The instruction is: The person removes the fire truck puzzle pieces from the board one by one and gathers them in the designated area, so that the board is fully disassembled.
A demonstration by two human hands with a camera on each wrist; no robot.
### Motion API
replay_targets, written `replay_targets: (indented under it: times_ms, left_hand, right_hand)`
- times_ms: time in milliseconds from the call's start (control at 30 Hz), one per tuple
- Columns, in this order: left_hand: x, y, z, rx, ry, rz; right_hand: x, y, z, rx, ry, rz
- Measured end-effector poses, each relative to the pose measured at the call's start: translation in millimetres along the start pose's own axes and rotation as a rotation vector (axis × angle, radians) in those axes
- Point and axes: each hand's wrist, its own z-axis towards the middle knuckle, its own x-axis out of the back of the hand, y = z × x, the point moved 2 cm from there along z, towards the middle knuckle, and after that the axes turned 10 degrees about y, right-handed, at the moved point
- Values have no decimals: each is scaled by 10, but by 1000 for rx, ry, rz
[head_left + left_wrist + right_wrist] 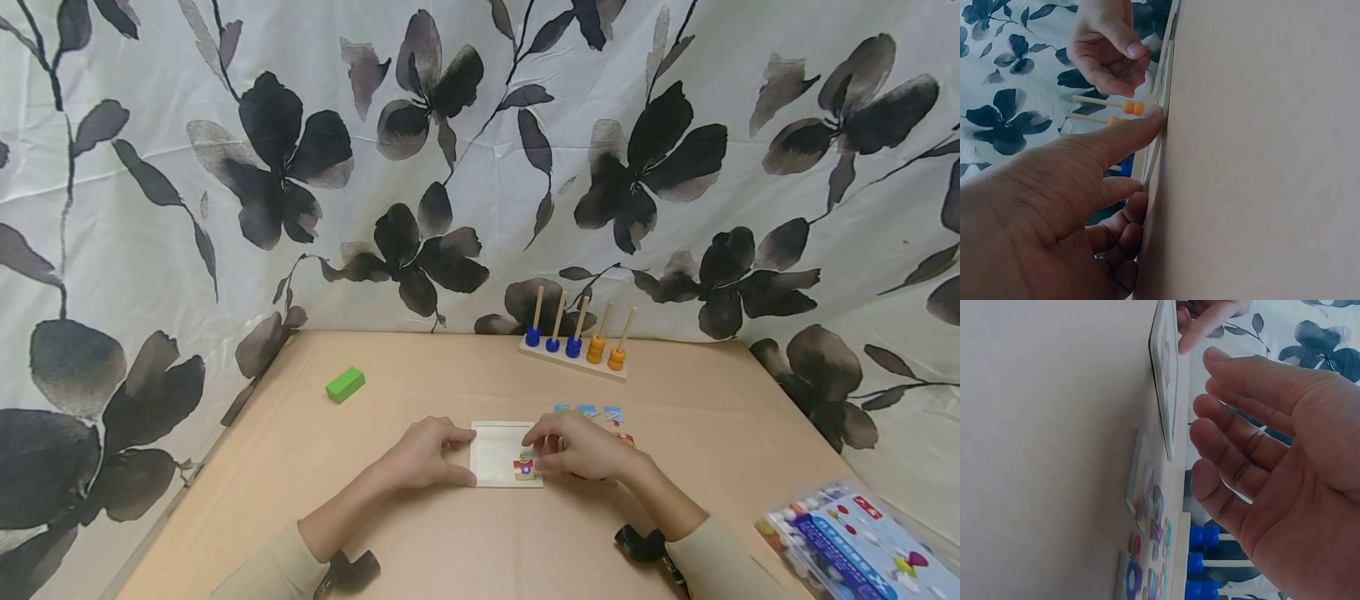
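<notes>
A shallow wooden puzzle tray [495, 454] with a raised rim lies flat on the table. A small printed piece [524, 468] in red, yellow and blue sits inside it, near the lower right corner. At the tray's left edge, my left hand [431, 452] holds the rim, thumb near the front corner and fingers farther back. My right hand [581, 446] hovers at the tray's right side, its fingers loosely bent with nothing between them in the right wrist view. Partly hidden behind that hand lie several colourful puzzle pieces [613, 413].
A wooden peg stand [573, 360] with blue and orange beads stands at the back right. The green block [346, 385] lies back left. A clear box with a blue printed label [870, 537] occupies the front right corner. A floral curtain [480, 167] hangs behind the table.
</notes>
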Motion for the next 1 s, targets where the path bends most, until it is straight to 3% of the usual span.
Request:
replay_targets:
  times_ms: [200, 1000]
  left_hand:
    - [6, 11, -5, 5, 1, -6]
    - [4, -3, -14, -7, 10, -10]
  right_hand:
    - [-61, 8, 6, -35, -25, 5]
    - [-224, -2, 69, -12, -93, -96]
